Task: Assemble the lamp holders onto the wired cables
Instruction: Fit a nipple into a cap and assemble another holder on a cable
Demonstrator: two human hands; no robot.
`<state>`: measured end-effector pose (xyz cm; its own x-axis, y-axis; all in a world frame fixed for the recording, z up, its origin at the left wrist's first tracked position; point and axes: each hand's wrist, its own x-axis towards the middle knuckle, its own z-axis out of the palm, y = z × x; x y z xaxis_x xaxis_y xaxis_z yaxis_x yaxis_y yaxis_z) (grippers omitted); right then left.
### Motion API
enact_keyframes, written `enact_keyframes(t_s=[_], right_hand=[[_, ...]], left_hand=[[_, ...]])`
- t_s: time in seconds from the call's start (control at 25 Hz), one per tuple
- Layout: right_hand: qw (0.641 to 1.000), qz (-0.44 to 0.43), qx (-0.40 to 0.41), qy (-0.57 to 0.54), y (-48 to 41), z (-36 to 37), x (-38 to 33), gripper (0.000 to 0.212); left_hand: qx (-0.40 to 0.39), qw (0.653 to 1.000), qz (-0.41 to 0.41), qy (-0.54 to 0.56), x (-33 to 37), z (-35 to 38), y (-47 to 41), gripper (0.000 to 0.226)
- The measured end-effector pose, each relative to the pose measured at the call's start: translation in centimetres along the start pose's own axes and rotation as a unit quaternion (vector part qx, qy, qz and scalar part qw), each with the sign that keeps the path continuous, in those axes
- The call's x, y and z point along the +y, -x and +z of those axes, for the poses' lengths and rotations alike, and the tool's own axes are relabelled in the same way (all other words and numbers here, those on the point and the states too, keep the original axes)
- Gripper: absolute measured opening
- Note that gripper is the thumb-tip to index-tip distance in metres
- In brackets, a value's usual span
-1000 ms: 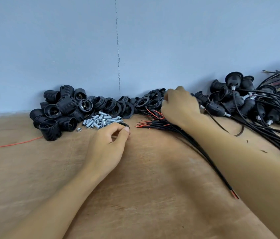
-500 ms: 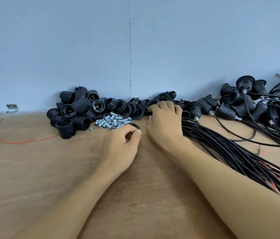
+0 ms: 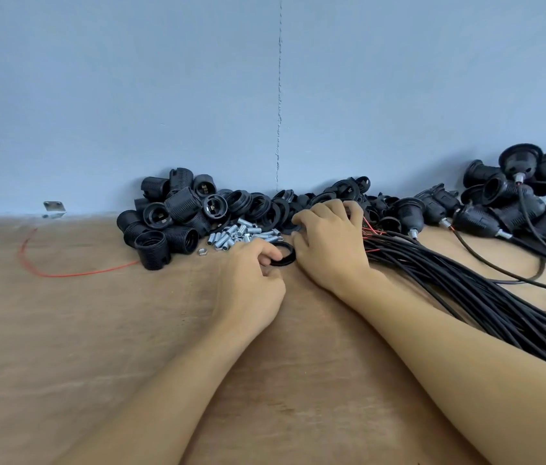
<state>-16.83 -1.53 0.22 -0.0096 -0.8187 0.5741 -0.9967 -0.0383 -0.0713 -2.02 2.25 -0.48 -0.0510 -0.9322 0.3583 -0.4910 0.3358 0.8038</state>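
At far left, at the foot of the wall, noted a small metal bracket [image 3: 53,207], flat and shiny. Just right of it, traced a thin red wire [image 3: 63,274] lying in a loose curve across the wooden tabletop [image 3: 63,347], matte brown with visible grain. Followed its right end to a heap of black plastic lamp holders [image 3: 171,219]: cylindrical, ribbed with outer thread, one upright at the front, most tipped over. Logged just beside the heap a scatter of short silvery threaded tubes [image 3: 241,233] and one small nut [image 3: 202,252] at its near edge. Behind the tubes, saw black collar rings [image 3: 265,206] piled along the smooth blue wall [image 3: 130,95].

Centre: recorded left hand [image 3: 251,280] knuckles up, fingers curled, forefinger and thumb pinching the near rim of a loose black ring [image 3: 286,255] just right of the tubes. Found right hand [image 3: 330,243] just beside that ring, palm down, fingers curled over the red-tipped ends of the cable bundle [image 3: 466,290]; could not tell whether gripping anything, fingertips hidden.

Rightward: traced the bundle, smooth round black sheaths, running diagonally toward the near right edge, partly covered by the right forearm. Farthest right, noted wired holders [image 3: 506,203] with metal nipples, piled against the wall among tangled leads.
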Motion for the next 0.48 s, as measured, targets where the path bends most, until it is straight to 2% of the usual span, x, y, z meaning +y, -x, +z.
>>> enact_keyframes(t_s=[0.16, 0.28, 0.48], right_hand=[[1.0, -0.022, 0.006, -0.006, -0.2, 0.6, -1.7, 0.025], [0.999, -0.034, -0.023, -0.001, -0.4, 1.0, -3.0, 0.025], [0.994, 0.008, -0.068, -0.088, -0.4, 0.8, -2.7, 0.025]], left_hand=[[0.0, 0.999, -0.027, 0.04, -0.4, 0.2, -0.3, 0.032], [0.007, 0.998, -0.038, 0.048, -0.6, 0.2, -0.6, 0.035], [0.062, 0.997, -0.051, -0.003, -1.2, -1.0, -1.3, 0.032]])
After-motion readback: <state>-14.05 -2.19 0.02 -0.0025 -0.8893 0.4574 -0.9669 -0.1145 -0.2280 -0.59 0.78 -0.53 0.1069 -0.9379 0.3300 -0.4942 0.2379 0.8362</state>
